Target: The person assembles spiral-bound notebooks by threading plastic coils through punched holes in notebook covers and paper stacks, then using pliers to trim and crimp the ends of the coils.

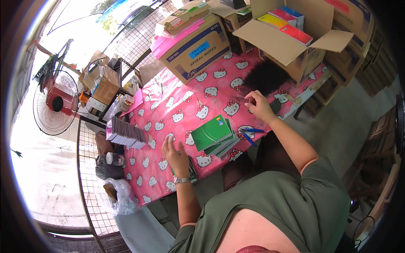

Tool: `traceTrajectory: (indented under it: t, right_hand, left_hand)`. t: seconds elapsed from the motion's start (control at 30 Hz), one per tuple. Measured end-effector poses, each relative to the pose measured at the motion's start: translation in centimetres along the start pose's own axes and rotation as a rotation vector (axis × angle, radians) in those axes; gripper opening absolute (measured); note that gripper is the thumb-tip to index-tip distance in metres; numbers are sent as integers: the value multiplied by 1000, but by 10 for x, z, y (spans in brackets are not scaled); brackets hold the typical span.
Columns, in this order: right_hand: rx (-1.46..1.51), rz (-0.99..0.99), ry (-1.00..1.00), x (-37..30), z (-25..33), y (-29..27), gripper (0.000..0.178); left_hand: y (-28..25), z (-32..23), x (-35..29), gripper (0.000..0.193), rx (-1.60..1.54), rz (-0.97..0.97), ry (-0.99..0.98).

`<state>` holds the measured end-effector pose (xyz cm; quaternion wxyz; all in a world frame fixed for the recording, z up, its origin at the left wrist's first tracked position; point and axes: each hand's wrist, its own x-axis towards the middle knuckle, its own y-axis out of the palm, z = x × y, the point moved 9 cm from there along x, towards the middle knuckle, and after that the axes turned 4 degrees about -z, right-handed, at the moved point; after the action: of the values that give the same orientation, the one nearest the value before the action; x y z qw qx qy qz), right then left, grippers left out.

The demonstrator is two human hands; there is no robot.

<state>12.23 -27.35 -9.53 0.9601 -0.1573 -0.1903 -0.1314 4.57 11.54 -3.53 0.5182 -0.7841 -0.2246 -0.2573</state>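
My right hand (260, 107) is closed at the near edge of a bristly heap of black binding coils (265, 78). From its fingertips a thin dark spiral coil (236, 96) seems to stick out to the left, though it is faint. Over the table's near left part, my left hand (176, 157) is raised with its fingers apart and nothing in them. Partly hidden behind that wrist lie dark green notebooks (193, 170). Between my hands sits a small, uneven pile of green-covered notebooks (213, 134). Blue-handled pliers (252, 134) rest right of this pile, by the table's edge.
A pink patterned cloth (168, 116) covers the table. At its left stands a row of purple-edged notebooks (126, 133). Cardboard boxes (196, 50) line the far side, one open box (291, 55) holding colourful notebooks. A fan (55, 103) stands far left.
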Motion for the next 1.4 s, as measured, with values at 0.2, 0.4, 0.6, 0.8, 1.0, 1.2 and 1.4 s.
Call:
traceTrajectory:
  t: [0.2, 0.4, 0.6, 0.8, 1.0, 1.2, 1.4]
  right_hand:
    - [92, -65, -96, 0, 45, -11, 18]
    - [10, 1, -267, -5, 88, -9, 21]
    - [-198, 167, -480, -18, 130, 13, 29]
    - [-43, 162, -543, -21, 144, 11, 19]
    - [47, 171, -521, -18, 148, 8, 16]
    - [105, 202, -472, -18, 149, 11, 17]
    - [149, 208, -451, -16, 147, 12, 16]
  left_hand:
    - [28, -177, -4, 36, -50, 398, 570]
    - [37, -175, -6, 35, -11, 513, 645]
    - [42, -168, 13, 29, -137, 650, 568]
    - [39, -165, 21, 26, -172, 728, 510]
    - [42, -165, 20, 25, -180, 706, 540]
    - [43, -158, 25, 24, -210, 707, 485]
    - [41, -162, 25, 23, -218, 684, 516]
